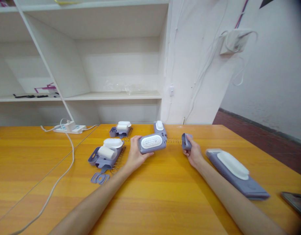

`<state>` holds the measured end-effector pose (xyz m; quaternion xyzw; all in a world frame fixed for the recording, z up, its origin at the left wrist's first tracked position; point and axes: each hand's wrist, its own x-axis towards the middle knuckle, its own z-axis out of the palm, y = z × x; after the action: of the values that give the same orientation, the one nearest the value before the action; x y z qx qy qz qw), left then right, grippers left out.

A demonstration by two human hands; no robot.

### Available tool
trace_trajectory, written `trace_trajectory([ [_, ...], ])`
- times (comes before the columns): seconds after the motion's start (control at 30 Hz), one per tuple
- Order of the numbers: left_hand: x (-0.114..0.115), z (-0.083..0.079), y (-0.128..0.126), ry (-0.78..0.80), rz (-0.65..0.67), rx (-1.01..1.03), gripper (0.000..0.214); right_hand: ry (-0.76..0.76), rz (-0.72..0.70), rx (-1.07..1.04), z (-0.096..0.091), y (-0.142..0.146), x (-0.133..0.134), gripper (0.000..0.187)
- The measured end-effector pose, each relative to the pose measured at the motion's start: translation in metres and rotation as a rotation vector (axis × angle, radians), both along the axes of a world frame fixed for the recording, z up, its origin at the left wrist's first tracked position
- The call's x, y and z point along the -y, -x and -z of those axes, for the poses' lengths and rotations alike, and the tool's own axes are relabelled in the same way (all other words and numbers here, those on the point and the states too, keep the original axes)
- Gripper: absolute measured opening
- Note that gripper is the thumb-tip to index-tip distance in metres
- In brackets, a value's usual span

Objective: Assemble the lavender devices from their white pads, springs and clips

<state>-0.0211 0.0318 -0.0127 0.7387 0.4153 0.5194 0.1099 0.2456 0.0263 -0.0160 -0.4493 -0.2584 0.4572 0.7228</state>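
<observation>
My left hand (135, 153) is closed around a lavender block with a white bristle pad (152, 143), held just above the orange table (150, 195). My right hand (193, 152) grips a small lavender end piece (186, 141). A thin metal coil spring (174, 141) stretches between the block and that end piece. Behind the block stands another lavender part with a white insert (159, 127).
A pile of lavender and white parts with a spring (106, 155) lies left of my left hand, a similar set (121, 129) further back. A long lavender tray with a white pad (236, 171) lies right. A power strip (70, 128) with cable sits far left, a phone (296, 201) at the right edge.
</observation>
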Motion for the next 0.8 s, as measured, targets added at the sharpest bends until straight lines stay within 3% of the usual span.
trace_trajectory([
  [0.47,0.01,0.002,-0.005,0.008,0.16,-0.171,0.08,-0.073,-0.071,-0.006,-0.006,0.0,0.005,0.035],
  [0.67,0.002,0.003,-0.002,0.011,-0.004,-0.036,0.077,-0.068,-0.114,0.017,-0.005,0.005,0.007,0.035],
  [0.8,-0.004,0.006,-0.001,0.029,-0.027,-0.032,0.079,-0.083,-0.132,0.033,-0.005,0.009,0.008,0.035],
])
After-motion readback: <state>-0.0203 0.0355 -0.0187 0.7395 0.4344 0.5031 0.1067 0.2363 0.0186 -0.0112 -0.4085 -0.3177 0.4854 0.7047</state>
